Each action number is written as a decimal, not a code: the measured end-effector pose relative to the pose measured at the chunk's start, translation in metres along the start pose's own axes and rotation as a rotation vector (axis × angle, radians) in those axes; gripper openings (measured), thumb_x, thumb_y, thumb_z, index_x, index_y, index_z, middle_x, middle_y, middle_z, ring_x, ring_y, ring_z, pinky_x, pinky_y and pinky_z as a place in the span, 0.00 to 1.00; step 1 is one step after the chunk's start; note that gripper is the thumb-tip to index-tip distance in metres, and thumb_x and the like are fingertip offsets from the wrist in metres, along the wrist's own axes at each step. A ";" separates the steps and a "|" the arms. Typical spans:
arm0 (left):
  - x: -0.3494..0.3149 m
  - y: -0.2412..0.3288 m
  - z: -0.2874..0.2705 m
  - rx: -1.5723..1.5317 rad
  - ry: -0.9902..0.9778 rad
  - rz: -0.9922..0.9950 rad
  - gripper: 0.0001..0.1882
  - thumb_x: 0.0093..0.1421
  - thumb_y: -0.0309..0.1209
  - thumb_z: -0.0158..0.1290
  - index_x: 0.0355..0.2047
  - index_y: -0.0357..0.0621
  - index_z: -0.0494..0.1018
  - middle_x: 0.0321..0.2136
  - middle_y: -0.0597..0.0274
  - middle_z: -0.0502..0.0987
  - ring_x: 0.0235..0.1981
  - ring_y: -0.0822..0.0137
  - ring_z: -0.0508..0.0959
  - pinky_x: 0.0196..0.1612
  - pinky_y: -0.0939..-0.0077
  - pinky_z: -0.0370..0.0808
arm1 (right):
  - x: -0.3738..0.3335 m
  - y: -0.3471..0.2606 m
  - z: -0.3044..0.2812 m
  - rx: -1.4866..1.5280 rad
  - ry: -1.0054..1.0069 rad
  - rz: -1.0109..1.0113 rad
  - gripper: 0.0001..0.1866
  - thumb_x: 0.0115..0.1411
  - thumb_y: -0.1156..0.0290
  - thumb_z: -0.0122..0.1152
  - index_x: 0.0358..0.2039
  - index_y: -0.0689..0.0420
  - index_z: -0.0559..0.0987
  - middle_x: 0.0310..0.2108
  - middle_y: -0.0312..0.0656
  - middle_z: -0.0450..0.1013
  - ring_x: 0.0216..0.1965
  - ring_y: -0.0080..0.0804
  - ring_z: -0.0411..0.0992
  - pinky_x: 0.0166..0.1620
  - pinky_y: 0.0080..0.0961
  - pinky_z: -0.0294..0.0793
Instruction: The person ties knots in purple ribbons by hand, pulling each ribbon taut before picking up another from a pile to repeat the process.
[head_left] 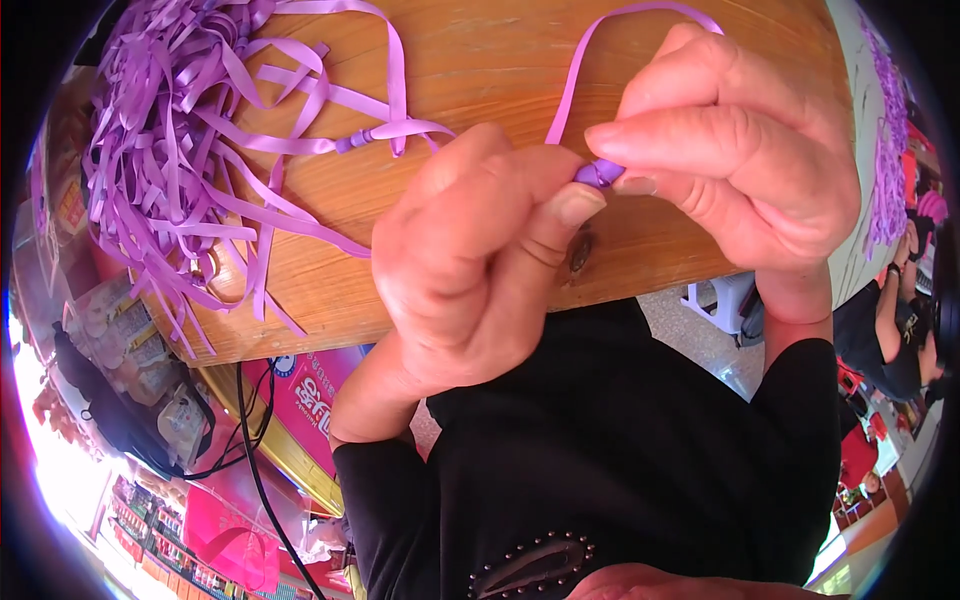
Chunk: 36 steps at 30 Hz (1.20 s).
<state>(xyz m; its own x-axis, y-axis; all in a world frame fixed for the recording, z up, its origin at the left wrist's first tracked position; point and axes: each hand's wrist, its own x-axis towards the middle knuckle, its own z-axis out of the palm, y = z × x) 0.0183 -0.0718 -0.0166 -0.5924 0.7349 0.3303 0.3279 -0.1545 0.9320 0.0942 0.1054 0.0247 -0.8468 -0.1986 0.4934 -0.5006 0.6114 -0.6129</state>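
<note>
Between both hands, above the wooden table, is a small darker purple coiled piece (pixel 598 174) on a light purple ribbon (pixel 566 92). My left hand (pixel 480 260) pinches its left end between thumb and forefinger. From the other side, my right hand (pixel 740 150) pinches its right end with thumb and forefinger. One stretch of ribbon loops up from the hands toward the far edge and passes behind my right hand. Beside my left hand, another ribbon carries a similar dark purple wrapped piece (pixel 354 141). My fingers partly hide the piece being held.
A large tangled heap of purple ribbons (pixel 170 130) covers the table's left end. The wooden table (pixel 480 60) has its near edge just before me. Black cables (pixel 250 450) hang by a pink box (pixel 315 400) at lower left. A person in black (pixel 880 335) is at far right, near a stool (pixel 722 300).
</note>
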 end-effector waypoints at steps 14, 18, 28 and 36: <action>-0.006 -0.015 0.005 0.417 0.084 0.412 0.13 0.35 0.19 0.58 0.26 0.32 0.74 0.18 0.65 0.63 0.13 0.71 0.62 0.13 0.79 0.59 | -0.005 -0.018 0.004 0.044 -0.054 0.306 0.08 0.47 0.78 0.63 0.28 0.66 0.75 0.22 0.43 0.68 0.20 0.29 0.66 0.23 0.21 0.62; -0.004 -0.019 0.006 0.607 0.120 0.598 0.17 0.29 0.24 0.57 0.25 0.33 0.75 0.21 0.65 0.65 0.13 0.73 0.62 0.13 0.80 0.58 | -0.009 -0.013 0.006 0.186 -0.076 0.400 0.07 0.48 0.77 0.63 0.26 0.65 0.75 0.22 0.42 0.69 0.20 0.28 0.66 0.23 0.20 0.62; 0.001 -0.001 0.004 0.456 0.024 0.137 0.03 0.57 0.23 0.52 0.31 0.36 0.72 0.20 0.62 0.69 0.20 0.68 0.68 0.25 0.81 0.65 | -0.005 -0.012 0.007 0.622 0.033 0.970 0.11 0.51 0.69 0.64 0.27 0.63 0.75 0.24 0.34 0.71 0.24 0.16 0.66 0.28 0.12 0.63; 0.001 -0.005 0.005 0.003 0.109 -0.153 0.01 0.56 0.20 0.53 0.29 0.36 0.72 0.18 0.63 0.68 0.19 0.70 0.65 0.24 0.79 0.64 | 0.002 -0.012 0.010 0.181 0.034 0.664 0.12 0.48 0.76 0.66 0.35 0.62 0.78 0.29 0.44 0.73 0.32 0.30 0.73 0.34 0.19 0.71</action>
<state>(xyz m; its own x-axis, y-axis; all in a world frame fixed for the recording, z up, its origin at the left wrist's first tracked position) 0.0197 -0.0668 -0.0213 -0.7115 0.6740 0.1989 0.2300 -0.0440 0.9722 0.0972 0.0897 0.0269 -0.9799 0.1994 -0.0053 0.0978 0.4569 -0.8841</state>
